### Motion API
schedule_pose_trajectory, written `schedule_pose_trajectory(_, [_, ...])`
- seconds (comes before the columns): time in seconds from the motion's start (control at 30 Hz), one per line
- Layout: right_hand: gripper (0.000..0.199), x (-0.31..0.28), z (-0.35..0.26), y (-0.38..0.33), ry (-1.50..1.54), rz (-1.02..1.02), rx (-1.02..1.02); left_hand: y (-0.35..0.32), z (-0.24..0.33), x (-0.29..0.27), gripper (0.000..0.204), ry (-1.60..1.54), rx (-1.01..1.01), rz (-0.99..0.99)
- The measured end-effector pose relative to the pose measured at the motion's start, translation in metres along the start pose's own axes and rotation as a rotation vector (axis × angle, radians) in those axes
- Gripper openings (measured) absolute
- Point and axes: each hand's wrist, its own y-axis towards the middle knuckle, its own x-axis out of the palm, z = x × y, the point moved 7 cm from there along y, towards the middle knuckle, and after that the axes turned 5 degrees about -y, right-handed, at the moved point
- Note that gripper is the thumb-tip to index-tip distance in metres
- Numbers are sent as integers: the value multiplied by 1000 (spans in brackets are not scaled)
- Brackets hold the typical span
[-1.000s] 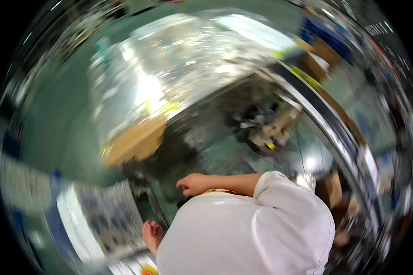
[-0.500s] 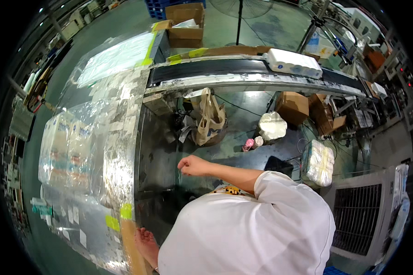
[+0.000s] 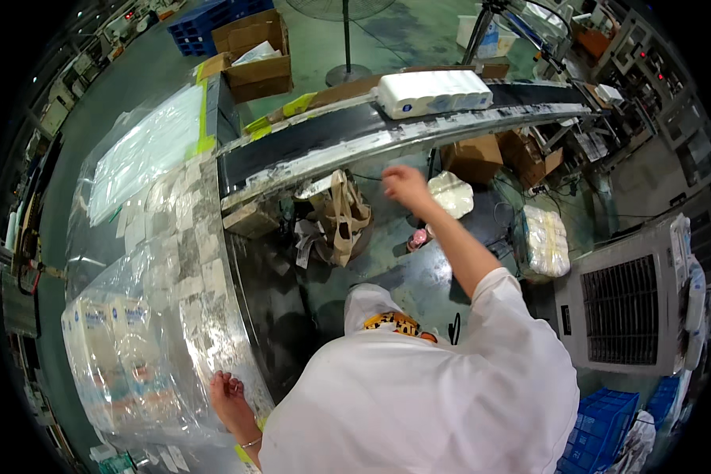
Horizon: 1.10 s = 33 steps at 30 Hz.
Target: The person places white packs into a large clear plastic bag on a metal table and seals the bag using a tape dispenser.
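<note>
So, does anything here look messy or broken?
Yes, the table looks scruffy: pale, uneven patches cover its top near the left hand, and the metal edge of the belt is blotchy. I can't tell whether anything is broken. The pack on the belt looks neat.

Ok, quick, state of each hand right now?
Left hand: loosely open, fingers half curled, no held thing visible.
Right hand: fingers curled, no held thing visible; cannot tell whether fully closed.

The belt (image 3: 308,141) looks black from here, the pack (image 3: 434,91) on it white with blue marks, the bag (image 3: 357,212) below it beige.
</note>
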Motion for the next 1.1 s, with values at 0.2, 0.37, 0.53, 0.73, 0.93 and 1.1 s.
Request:
schedule_pose_trajectory(0.2, [39, -172, -24, 150, -476, 533, -145, 55, -15, 89, 17, 10, -65, -25])
schedule_pose_trajectory(0.37, [57, -257, 1, 270, -654, 678, 90, 82, -45, 164, 12, 26, -225, -62])
schedule_pose_trajectory(0.53, [64, -255, 33, 332, -544, 561, 139, 114, -52, 264, 11, 334, -267, -91])
schedule_pose_trajectory(0.73, [75, -113, -15, 319, -942, 72, -94, 160, -110, 366, 23, 422, -310, -437])
schedule_pose_trajectory(0.93, [54, 34, -42, 300, -789, -651, 28, 210, -166, 427, 55, 127, -347, -354])
schedule_pose_trajectory(1.1, [48, 161, -28, 316, -682, -913, -124, 245, -177, 411, 64, -19, -229, -140])
